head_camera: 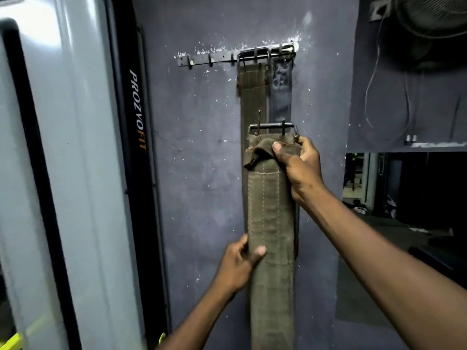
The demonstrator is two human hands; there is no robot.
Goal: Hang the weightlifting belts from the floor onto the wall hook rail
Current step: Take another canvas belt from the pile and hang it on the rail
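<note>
My left hand (240, 261) pinches the olive belt (271, 223) low; my right hand (298, 165) clamps it just under the buckle (273, 130), well below the rail (235, 55). Two belts already hang there. Next, I judge: raise the buckle onto a free hook left of them.

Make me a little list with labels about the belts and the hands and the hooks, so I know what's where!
held belt: olive belt, upright in front of the wall, metal buckle at top, below the rail
right hand: right hand grips the belt just under the buckle
left hand: left hand holds the belt lower down, thumb across the front
hook rail: hook rail on the wall
already hung: another olive belt and a dark belt, at the rail's right end
free hooks: left part of the rail
</note>
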